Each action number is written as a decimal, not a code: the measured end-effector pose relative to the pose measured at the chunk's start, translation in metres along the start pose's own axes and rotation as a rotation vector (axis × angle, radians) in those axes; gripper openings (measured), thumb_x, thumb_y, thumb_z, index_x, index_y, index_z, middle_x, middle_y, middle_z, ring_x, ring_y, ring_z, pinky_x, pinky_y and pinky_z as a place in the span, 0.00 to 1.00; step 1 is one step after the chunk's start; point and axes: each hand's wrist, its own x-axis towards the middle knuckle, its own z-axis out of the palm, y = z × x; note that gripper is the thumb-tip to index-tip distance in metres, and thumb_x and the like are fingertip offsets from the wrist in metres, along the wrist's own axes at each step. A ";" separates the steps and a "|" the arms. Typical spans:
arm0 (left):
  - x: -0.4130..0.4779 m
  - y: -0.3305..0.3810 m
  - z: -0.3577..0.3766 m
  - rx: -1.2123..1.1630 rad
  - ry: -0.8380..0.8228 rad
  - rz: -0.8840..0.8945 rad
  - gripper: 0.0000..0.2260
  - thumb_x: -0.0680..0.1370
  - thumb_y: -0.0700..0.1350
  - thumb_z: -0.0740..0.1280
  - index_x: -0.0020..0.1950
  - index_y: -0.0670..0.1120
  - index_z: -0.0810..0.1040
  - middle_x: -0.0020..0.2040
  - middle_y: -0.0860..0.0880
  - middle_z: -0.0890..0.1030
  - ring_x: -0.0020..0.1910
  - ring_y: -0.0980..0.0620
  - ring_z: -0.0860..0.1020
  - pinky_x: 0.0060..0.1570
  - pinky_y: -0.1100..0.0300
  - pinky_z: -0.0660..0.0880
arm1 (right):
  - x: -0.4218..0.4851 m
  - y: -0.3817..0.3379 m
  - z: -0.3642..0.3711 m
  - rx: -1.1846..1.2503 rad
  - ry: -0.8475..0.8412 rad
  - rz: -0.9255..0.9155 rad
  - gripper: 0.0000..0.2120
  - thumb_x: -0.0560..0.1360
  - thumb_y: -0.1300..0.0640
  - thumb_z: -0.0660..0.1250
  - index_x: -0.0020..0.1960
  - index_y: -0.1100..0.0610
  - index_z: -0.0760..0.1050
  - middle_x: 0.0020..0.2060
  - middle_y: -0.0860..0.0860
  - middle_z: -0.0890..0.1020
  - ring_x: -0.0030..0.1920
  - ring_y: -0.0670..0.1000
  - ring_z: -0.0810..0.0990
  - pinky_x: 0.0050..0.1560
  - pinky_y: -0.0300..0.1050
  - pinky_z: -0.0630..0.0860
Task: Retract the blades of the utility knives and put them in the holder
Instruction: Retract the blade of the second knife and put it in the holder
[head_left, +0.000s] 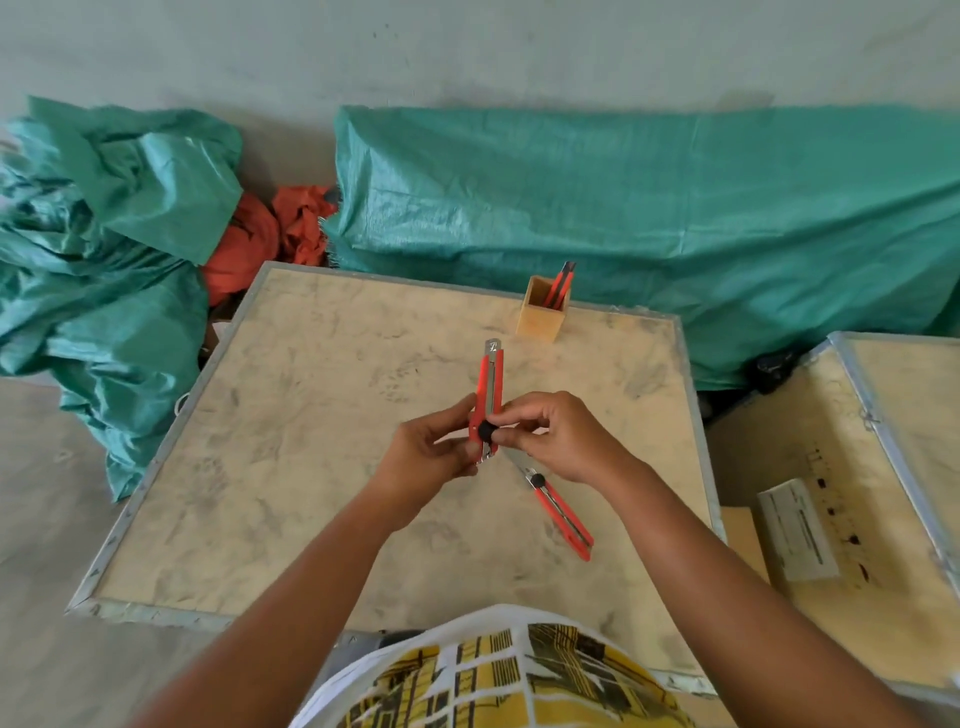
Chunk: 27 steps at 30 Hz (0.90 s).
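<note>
I hold a red utility knife (489, 387) upright over the middle of the board, a short bit of blade showing at its far tip. My left hand (431, 452) grips its lower body from the left. My right hand (558, 434) pinches the black slider knob on its side. A second red utility knife (561, 514) lies on the board just below my right hand, its blade out and pointing up-left. The wooden holder (540, 317) stands at the far edge of the board with two red knives (560, 286) standing in it.
The work surface is a scuffed board with a metal rim (156, 447). A second similar board (893, 467) sits to the right, with a white box (797, 530) beside it. Green tarps (649, 208) and orange cloth (260, 234) lie behind.
</note>
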 end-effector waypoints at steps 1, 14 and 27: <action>0.000 0.001 0.002 -0.001 -0.009 0.001 0.23 0.78 0.35 0.69 0.71 0.49 0.75 0.64 0.51 0.82 0.51 0.54 0.84 0.47 0.60 0.80 | -0.002 0.000 -0.004 -0.009 -0.004 -0.006 0.10 0.73 0.57 0.77 0.54 0.49 0.86 0.50 0.43 0.86 0.50 0.45 0.85 0.56 0.45 0.81; 0.000 0.015 0.012 0.039 0.003 0.023 0.22 0.77 0.33 0.70 0.69 0.47 0.77 0.59 0.50 0.85 0.54 0.50 0.84 0.45 0.60 0.80 | -0.013 -0.007 -0.015 0.000 0.057 -0.042 0.12 0.69 0.55 0.80 0.51 0.45 0.84 0.49 0.40 0.84 0.43 0.44 0.82 0.43 0.37 0.78; 0.006 0.021 0.009 -0.008 0.010 0.035 0.18 0.76 0.32 0.70 0.60 0.51 0.83 0.55 0.44 0.86 0.55 0.46 0.83 0.44 0.59 0.80 | -0.015 -0.009 -0.013 0.026 0.141 -0.085 0.11 0.69 0.58 0.80 0.49 0.47 0.84 0.48 0.42 0.85 0.40 0.47 0.82 0.44 0.41 0.81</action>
